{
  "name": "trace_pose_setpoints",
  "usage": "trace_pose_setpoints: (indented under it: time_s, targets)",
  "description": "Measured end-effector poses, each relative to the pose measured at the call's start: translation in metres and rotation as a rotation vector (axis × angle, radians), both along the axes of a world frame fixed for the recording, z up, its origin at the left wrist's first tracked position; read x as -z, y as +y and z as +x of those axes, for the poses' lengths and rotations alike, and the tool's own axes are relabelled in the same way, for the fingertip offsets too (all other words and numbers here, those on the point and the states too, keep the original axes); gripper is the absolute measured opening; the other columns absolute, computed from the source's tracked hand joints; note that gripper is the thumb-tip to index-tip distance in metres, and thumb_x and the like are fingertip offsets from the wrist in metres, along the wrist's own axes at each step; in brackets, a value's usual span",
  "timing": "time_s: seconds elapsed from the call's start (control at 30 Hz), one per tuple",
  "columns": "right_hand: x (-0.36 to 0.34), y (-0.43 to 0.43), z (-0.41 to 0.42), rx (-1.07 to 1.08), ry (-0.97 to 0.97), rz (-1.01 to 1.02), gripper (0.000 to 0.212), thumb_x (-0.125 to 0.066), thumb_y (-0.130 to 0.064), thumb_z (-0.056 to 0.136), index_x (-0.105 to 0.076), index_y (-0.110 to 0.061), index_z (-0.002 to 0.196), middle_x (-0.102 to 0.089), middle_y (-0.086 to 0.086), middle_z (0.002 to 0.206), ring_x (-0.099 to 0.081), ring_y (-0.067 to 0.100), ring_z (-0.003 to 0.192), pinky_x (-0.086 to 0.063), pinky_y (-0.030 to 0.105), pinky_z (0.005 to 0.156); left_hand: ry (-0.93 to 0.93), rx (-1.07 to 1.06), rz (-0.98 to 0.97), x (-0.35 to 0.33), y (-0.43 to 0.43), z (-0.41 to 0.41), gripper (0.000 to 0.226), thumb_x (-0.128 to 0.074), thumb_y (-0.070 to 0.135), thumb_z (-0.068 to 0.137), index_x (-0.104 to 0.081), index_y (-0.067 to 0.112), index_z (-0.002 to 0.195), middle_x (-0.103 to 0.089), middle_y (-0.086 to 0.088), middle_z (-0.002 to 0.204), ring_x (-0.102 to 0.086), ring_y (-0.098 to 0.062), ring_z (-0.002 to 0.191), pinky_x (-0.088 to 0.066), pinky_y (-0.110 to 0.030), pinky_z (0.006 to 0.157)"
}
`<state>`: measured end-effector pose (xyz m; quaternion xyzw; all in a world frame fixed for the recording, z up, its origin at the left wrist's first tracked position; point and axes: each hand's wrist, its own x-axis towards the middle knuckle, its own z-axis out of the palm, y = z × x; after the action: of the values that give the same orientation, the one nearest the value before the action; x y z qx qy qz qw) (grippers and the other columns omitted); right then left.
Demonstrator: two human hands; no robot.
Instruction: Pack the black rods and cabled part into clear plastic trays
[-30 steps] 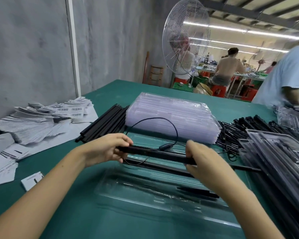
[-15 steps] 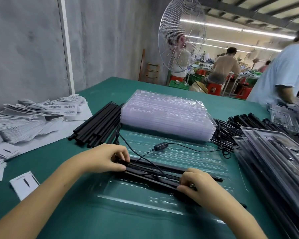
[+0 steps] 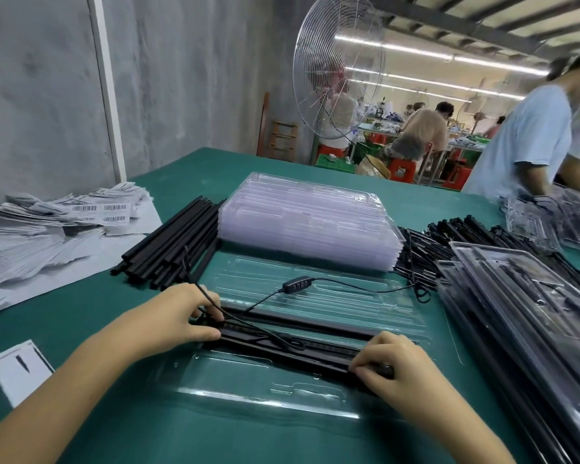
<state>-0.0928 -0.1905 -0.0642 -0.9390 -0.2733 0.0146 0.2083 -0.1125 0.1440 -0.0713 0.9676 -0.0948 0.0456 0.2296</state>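
Observation:
An open clear plastic tray (image 3: 268,393) lies flat on the green table in front of me. Black rods (image 3: 282,351) lie side by side across its middle. My left hand (image 3: 185,319) holds their left end, fingers curled over rod and cable. At the right end my right hand (image 3: 389,363) pinches the front rod. A thin black cable runs from the left end over the tray to an inline controller (image 3: 298,284) resting on the tray's far half.
A stack of clear trays (image 3: 308,219) stands behind. Loose black rods (image 3: 171,242) lie at its left, more cabled parts (image 3: 416,256) at its right. Packed trays (image 3: 529,316) are piled at the right. Paper sheets (image 3: 44,236) cover the left. A person stands at the far right.
The cabled rod was held above the tray; both hands brought it down among the rods in the tray. The cable and controller now lie across the tray's far half.

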Motion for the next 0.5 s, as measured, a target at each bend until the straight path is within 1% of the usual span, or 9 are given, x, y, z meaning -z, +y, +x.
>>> trace_pose_setpoints:
  time_s: [0.03,0.1,0.17,0.23,0.33,0.4,0.5]
  targets:
    - [-0.003,-0.006,0.000,0.035,0.010,-0.029,0.016,-0.063,-0.029,0.086,-0.068,-0.043,0.080,-0.052,-0.018,0.091,-0.047,0.001,0.093,-0.037,0.010,0.081,0.007,0.005,0.002,-0.001,-0.001,0.000,0.019,-0.075,0.036,0.078,-0.058,0.043,0.081,-0.058,0.025,0.089,-0.052,0.005,0.083,-0.037,-0.006,0.069]
    - [-0.008,-0.019,-0.002,0.084,0.049,-0.072,0.024,-0.066,-0.027,0.082,-0.058,-0.047,0.070,-0.051,-0.012,0.090,-0.048,0.000,0.088,-0.036,0.007,0.075,0.017,0.002,0.000,-0.003,-0.001,0.000,0.020,-0.075,0.034,0.079,-0.057,0.042,0.082,-0.060,0.023,0.093,-0.052,0.006,0.084,-0.037,-0.006,0.070]
    - [-0.012,-0.032,-0.005,0.146,0.059,-0.159,0.028,-0.067,-0.027,0.080,-0.051,-0.046,0.065,-0.048,-0.011,0.091,-0.046,0.002,0.087,-0.036,0.009,0.073,0.024,-0.009,-0.011,-0.002,0.000,-0.001,0.021,-0.075,0.034,0.079,-0.057,0.042,0.085,-0.062,0.022,0.097,-0.052,0.007,0.087,-0.038,-0.008,0.072]
    - [-0.014,-0.047,-0.010,0.232,0.060,-0.224,0.028,-0.066,-0.027,0.080,-0.050,-0.043,0.064,-0.047,-0.010,0.090,-0.047,0.003,0.084,-0.040,0.015,0.074,0.024,-0.009,-0.030,-0.001,0.001,-0.001,0.021,-0.075,0.033,0.079,-0.058,0.041,0.087,-0.063,0.021,0.099,-0.052,0.008,0.088,-0.038,-0.007,0.074]
    - [-0.013,-0.065,-0.016,0.333,0.059,-0.203,0.025,-0.068,-0.021,0.078,-0.054,-0.037,0.065,-0.049,-0.009,0.086,-0.049,0.003,0.076,-0.035,0.011,0.064,0.009,0.005,-0.057,0.000,0.002,-0.001,0.021,-0.076,0.032,0.078,-0.060,0.039,0.088,-0.062,0.021,0.096,-0.050,0.014,0.090,-0.037,-0.004,0.074]
    - [-0.009,-0.069,-0.019,0.365,0.046,-0.181,0.025,-0.068,-0.017,0.078,-0.052,-0.034,0.067,-0.053,-0.010,0.083,-0.051,0.007,0.079,-0.034,0.014,0.064,-0.008,0.017,-0.068,0.001,0.003,-0.001,0.021,-0.077,0.031,0.077,-0.060,0.037,0.087,-0.061,0.020,0.092,-0.048,0.016,0.091,-0.037,-0.004,0.075]
    - [-0.005,-0.069,-0.020,0.395,0.025,-0.078,0.020,-0.070,-0.015,0.079,-0.053,-0.025,0.076,-0.060,-0.012,0.078,-0.053,0.010,0.074,-0.035,0.015,0.062,-0.020,0.029,-0.106,0.004,0.006,-0.001,0.022,-0.077,0.031,0.077,-0.060,0.039,0.089,-0.061,0.019,0.093,-0.050,0.011,0.092,-0.039,-0.007,0.075]
